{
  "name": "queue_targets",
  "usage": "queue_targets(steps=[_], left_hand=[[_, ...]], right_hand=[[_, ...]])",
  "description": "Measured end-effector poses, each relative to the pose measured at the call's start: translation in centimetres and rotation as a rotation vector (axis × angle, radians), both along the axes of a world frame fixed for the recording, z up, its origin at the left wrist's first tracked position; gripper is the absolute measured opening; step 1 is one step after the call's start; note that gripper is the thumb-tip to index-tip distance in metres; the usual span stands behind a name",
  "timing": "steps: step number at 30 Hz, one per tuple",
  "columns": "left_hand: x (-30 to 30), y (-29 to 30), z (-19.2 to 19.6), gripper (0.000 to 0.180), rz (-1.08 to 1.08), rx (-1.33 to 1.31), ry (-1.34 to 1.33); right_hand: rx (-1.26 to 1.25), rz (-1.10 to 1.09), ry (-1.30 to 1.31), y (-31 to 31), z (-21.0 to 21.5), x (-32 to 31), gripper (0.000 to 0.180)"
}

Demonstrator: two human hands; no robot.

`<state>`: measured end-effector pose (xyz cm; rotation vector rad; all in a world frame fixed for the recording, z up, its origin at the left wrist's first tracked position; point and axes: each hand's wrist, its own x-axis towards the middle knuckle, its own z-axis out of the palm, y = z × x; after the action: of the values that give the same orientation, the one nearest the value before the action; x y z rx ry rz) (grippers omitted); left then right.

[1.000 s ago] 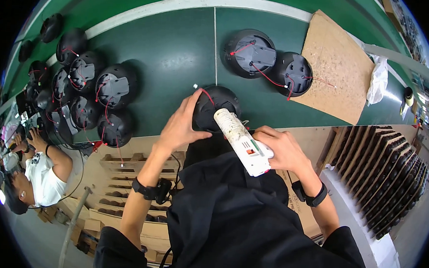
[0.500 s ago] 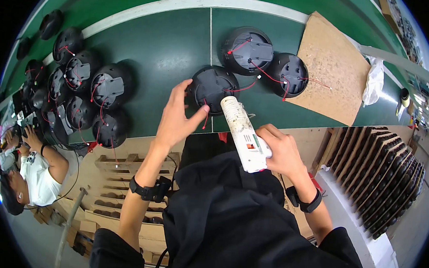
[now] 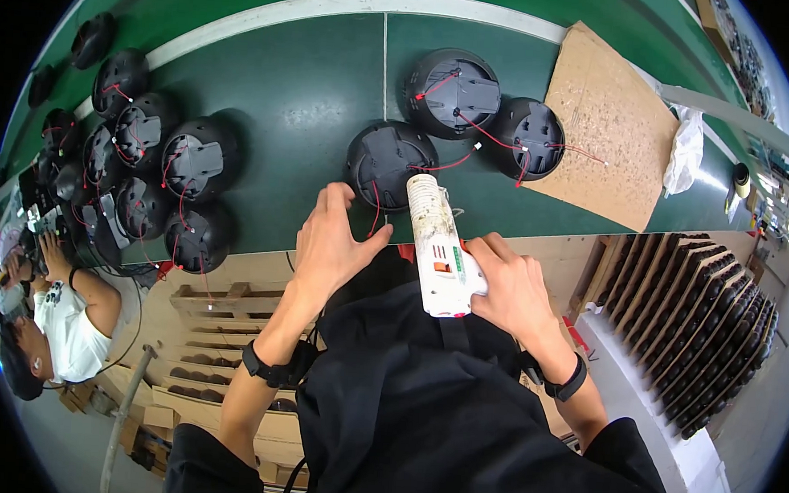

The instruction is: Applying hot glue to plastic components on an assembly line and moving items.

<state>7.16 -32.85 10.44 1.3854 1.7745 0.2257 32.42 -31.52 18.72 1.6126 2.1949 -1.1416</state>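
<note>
My right hand (image 3: 516, 280) is wrapped round the handle of a white heat gun (image 3: 447, 258) with an orange switch. Its stained, ribbed barrel points away from me, and the tip sits by the near right rim of a round black housing (image 3: 387, 157). That housing lies open side up, with red wires trailing from it. My left hand (image 3: 334, 243) hovers at the bench edge, just nearer than the housing and apart from it. Thumb and fingers are spread, holding nothing. Two more black housings, a larger one (image 3: 460, 94) and a smaller one (image 3: 529, 139), stand beyond to the right.
Several wired housings (image 3: 198, 160) crowd the green bench (image 3: 304, 90) at left. A brown board (image 3: 606, 124) and a white bag (image 3: 685, 150) lie at right. Below right, a rack (image 3: 685, 324) holds dark round parts in layers. Another person (image 3: 79, 310) works at far left.
My left hand has drawn back from the housing toward me. The heat gun has shifted slightly left and nearer in my right hand. The housing has stayed in place.
</note>
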Motion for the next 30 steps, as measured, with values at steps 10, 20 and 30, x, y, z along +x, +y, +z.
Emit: queue_targets(steps=[10, 20, 30], left_hand=[[-0.7, -0.7, -0.1, 0.02, -0.063, 0.102, -0.207], [-1.3, -0.6, 0.4, 0.02, -0.048, 0.048, -0.18], [-2.6, 0.4, 0.0, 0.024, 0.024, 0.127, -0.17]], right_hand=[[-0.009, 0.006, 0.004, 0.5, -0.4, 0.1, 0.045], [-0.012, -0.004, 0.043, 0.0, -1.0, 0.7, 0.048], [-0.003, -0.015, 0.06, -0.1, -1.2, 0.5, 0.049]])
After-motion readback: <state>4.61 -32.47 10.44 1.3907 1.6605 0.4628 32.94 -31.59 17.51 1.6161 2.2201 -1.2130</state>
